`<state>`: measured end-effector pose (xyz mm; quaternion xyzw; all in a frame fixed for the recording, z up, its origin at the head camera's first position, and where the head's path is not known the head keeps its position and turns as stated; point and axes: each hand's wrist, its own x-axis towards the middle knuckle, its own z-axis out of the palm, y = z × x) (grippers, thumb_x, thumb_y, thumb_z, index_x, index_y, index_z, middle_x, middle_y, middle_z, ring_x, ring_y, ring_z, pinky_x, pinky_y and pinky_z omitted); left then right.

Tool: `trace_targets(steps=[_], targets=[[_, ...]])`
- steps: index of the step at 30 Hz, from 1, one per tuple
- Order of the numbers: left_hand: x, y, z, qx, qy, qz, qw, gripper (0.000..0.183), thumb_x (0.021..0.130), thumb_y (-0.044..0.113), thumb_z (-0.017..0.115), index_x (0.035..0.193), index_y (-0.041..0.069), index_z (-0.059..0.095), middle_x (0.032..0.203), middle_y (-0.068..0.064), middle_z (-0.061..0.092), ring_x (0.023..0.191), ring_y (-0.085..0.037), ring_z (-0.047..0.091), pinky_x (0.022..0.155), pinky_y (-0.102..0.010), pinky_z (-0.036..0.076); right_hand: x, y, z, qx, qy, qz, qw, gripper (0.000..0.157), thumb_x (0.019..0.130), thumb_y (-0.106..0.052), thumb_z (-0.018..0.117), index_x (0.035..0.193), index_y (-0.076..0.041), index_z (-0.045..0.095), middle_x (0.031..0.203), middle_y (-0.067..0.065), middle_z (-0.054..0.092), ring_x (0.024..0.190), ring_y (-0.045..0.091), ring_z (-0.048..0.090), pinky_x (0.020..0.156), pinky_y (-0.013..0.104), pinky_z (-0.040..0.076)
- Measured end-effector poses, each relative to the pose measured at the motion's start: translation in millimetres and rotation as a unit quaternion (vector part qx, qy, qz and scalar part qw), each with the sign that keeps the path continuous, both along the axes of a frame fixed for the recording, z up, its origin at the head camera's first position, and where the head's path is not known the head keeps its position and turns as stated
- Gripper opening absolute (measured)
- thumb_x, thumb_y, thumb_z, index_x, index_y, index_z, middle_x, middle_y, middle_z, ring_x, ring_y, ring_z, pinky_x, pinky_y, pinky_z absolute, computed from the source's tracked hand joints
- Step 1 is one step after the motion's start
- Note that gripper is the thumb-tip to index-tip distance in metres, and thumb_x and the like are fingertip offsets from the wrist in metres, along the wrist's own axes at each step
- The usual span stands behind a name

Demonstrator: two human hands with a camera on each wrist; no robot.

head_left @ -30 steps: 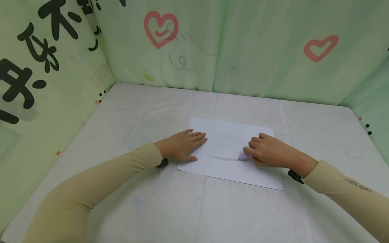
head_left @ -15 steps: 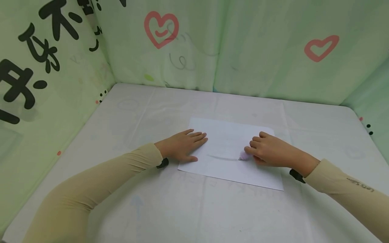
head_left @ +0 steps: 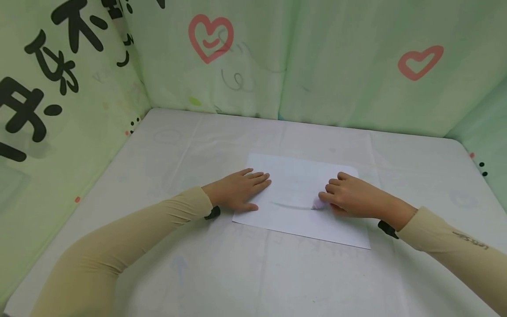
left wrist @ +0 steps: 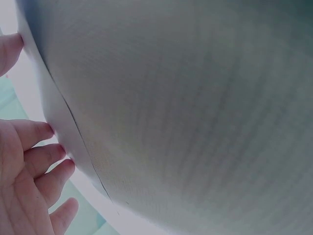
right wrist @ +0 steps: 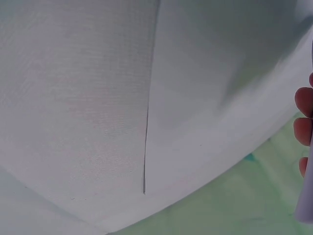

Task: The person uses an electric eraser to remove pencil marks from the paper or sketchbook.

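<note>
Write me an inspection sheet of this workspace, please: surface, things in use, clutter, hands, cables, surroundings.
Surface: table under a white cloth with faint creases.
Things in use: white paper lying on the table, bearing a faint grey curved line; lilac pen, its tip at the line's right end.
Clutter: nothing seen.
Hands: left hand lies over the paper's left edge, fingers spread; right hand grips the pen. A black item shows at each wrist.
Cables: nothing seen.
Surroundings: pale green curtain behind, with two red heart outlines, one holding a smile; large black characters on the left side.
</note>
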<state>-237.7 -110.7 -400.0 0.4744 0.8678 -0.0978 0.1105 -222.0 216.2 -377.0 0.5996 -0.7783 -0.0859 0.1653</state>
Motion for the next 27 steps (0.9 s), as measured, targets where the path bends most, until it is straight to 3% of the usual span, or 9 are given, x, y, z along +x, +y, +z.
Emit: trace_targets(steps=[17,27], targets=[[-1.1,1.0,-1.6,0.001,-0.006,0.004,1.0,0.075,0.095,0.052,0.041,0.151,0.008,0.017,0.158,-0.008,0.018,0.146,-0.022,0.02,0.12,-0.041,0.015,-1.5,-3.0,-1.0,0.01,-0.013,0.0,1.0,0.031,0.063,-0.007,0.074,0.079,-0.012,0.048,0.061,-0.004,0.041,0.059,0.012,0.036,0.059,0.026,0.025],[-1.1,1.9,-0.4,-0.001,-0.006,0.003,1.0,0.074,0.096,0.051,0.041,0.151,0.008,0.017,0.158,-0.008,0.018,0.146,-0.022,0.02,0.12,-0.041,0.016,-7.3,-4.5,-2.8,0.005,0.002,0.011,1.0,0.031,0.064,-0.009,0.073,0.081,-0.011,0.048,0.061,-0.003,0.041,0.059,0.012,0.037,0.059,0.026,0.026]])
